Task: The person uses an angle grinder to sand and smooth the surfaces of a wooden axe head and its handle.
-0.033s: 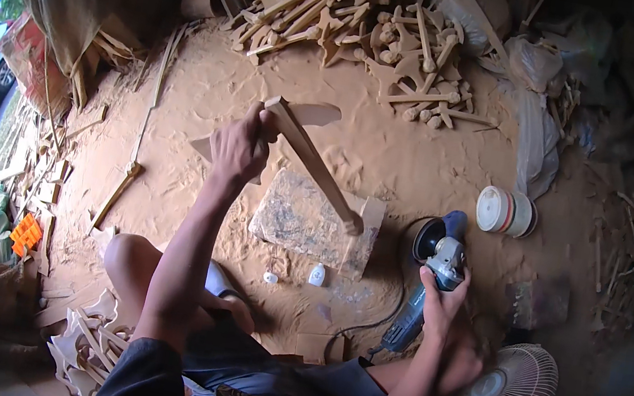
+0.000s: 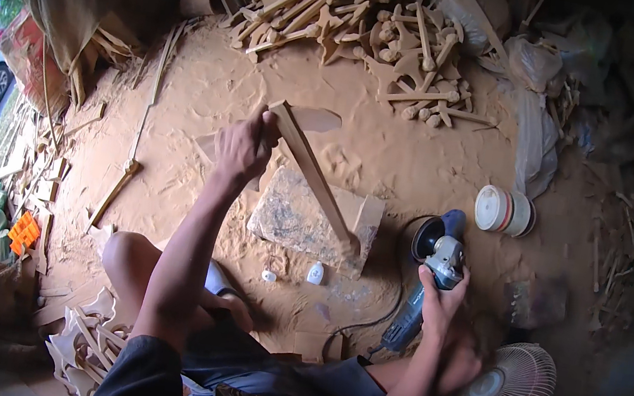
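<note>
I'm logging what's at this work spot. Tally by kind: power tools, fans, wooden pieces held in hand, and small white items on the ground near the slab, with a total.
Power tool in right hand: 1
Fan: 1
Wooden piece in left hand: 1
Small white items: 2
Total: 5

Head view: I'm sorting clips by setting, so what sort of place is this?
Probably a small woodworking shop: the right hand holds a grinder, shaped wooden parts lie heaped at the far side, and what looks like sawdust covers the ground.
</note>
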`<state>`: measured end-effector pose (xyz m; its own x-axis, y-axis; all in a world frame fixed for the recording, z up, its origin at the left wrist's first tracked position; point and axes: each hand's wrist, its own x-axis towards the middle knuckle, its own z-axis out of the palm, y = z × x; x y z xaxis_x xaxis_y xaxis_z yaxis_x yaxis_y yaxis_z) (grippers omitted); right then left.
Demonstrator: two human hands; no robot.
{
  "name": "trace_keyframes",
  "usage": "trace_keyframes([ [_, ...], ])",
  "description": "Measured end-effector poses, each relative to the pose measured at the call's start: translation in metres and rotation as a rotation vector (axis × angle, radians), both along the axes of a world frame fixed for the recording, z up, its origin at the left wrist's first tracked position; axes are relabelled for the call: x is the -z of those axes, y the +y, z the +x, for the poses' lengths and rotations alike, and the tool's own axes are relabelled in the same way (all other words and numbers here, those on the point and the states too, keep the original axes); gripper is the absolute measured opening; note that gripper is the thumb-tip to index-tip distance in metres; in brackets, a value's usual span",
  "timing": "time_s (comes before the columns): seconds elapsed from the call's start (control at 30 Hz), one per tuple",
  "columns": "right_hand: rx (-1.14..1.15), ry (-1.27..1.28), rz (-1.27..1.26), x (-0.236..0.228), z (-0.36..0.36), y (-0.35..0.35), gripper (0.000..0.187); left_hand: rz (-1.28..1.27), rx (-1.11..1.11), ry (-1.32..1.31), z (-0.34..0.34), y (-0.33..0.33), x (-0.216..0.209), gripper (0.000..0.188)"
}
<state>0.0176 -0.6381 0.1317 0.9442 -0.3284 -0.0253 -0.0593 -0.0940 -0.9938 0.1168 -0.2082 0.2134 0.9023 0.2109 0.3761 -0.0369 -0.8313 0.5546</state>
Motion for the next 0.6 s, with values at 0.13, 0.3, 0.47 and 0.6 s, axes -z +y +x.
trace_keyframes([
  [0.13, -0.075, 0.0, -0.171, -0.002, 0.007, 0.012, 0.089, 0.237, 0.016, 0.348, 0.003, -0.002, 0.116, 0.036],
  [0.3, -0.199, -0.065, -0.563, 0.0, 0.013, 0.034, 0.097, 0.126, 0.316, 0.716, -0.027, -0.058, 0.203, 0.033],
  [0.47, -0.385, 0.233, -0.915, 0.011, 0.026, 0.082, 0.095, 0.228, 0.217, 0.493, -0.046, -0.082, 0.259, 0.042],
  [0.6, -0.441, 0.297, -0.988, 0.022, 0.035, 0.131, 0.094, 0.144, 0.191, 0.61, -0.037, -0.073, 0.24, 0.047],
])
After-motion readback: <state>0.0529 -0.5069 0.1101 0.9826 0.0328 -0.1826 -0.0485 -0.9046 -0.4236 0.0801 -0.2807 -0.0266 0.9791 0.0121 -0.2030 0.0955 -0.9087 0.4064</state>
